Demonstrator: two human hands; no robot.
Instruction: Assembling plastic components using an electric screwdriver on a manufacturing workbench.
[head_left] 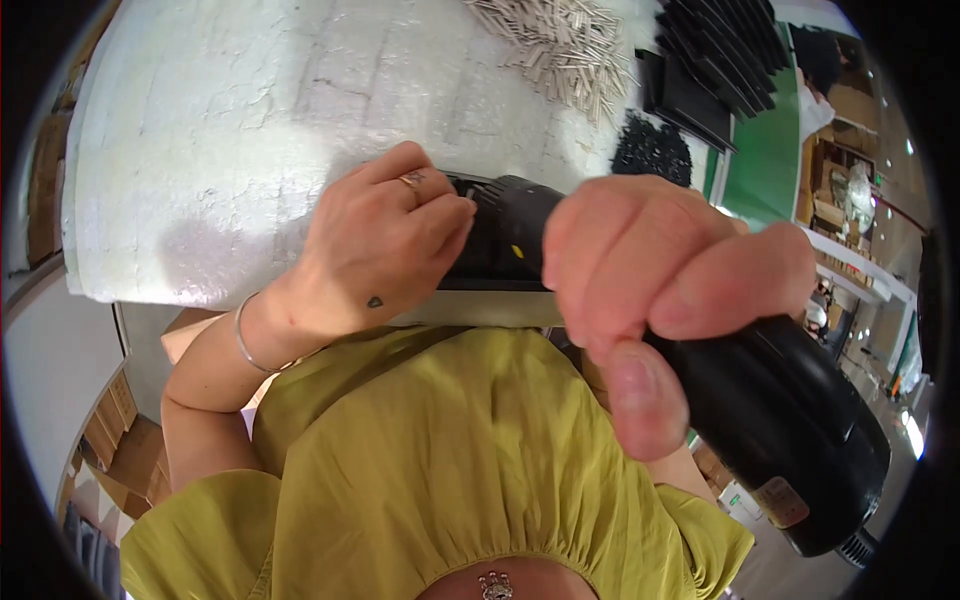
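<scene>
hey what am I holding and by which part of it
Your right hand holds a black power tool around its middle; whether your left hand holds anything can't be told.

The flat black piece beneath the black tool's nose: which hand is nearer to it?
Left. The left hand is at the flat black piece, overlapping its left part in view; the right hand is farther off to its right, gripping the black tool.
</scene>
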